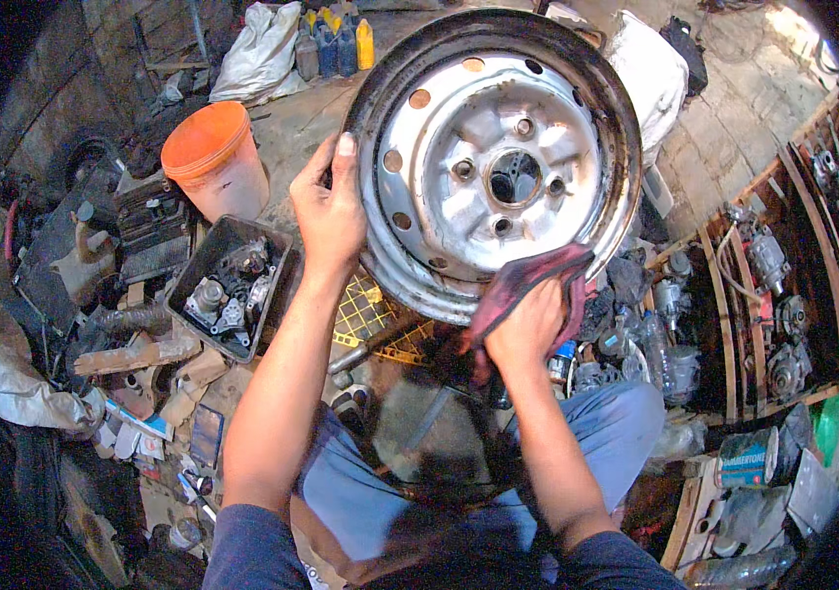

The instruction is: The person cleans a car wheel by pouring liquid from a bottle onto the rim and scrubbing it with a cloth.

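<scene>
A silver steel wheel rim (pixel 456 169) with round holes, dark grime on its outer lip and an open centre bore is held up in front of me. My left hand (pixel 334 199) grips its left edge, the thumb on the near side and the fingers partly hidden behind. My right hand (pixel 533 317) holds a dark red cloth (pixel 522 280) against the lower right part of the rim's lip. The cloth hides part of that lip and some of my fingers. Below the rim lies a yellow plastic crate (pixel 368 310), with a metal bar across it.
An orange bucket (pixel 238 177) stands at the left, beside a black tub (pixel 174 295) of metal car parts. Wooden shelving (pixel 718 317) with machine parts is at the right. White sacks (pixel 261 51) and several jugs (pixel 345 48) stand farther off. A phone-like object (pixel 207 435) lies lower left.
</scene>
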A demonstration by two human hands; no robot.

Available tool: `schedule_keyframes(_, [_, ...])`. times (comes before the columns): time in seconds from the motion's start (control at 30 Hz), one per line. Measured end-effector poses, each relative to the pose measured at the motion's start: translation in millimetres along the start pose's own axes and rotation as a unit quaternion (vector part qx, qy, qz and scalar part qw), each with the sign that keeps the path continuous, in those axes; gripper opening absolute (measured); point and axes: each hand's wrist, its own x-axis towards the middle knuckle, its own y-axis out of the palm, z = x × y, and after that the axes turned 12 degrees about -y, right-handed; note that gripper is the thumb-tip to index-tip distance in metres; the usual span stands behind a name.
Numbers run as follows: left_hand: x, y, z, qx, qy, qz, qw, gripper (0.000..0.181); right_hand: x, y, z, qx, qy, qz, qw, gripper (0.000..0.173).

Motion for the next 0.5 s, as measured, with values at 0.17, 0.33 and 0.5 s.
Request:
schedule_keyframes(0.17, [-2,9,-2,-0.040,-0.022,0.001,0.999,0.043,-33,24,26,0.061,-0.097,-0.103,0.988,0.082])
schedule_keyframes(0.33, [-3,0,-1,-0.028,-0.022,-0.003,0.999,0.042,-9,-11,23,0.082,-0.076,-0.131,0.985,0.082])
schedule_keyframes(0.5, [-7,7,-1,-0.051,-0.005,-0.011,0.999,0.039,-4,-15,56,0.111,-0.150,-0.141,0.972,0.071])
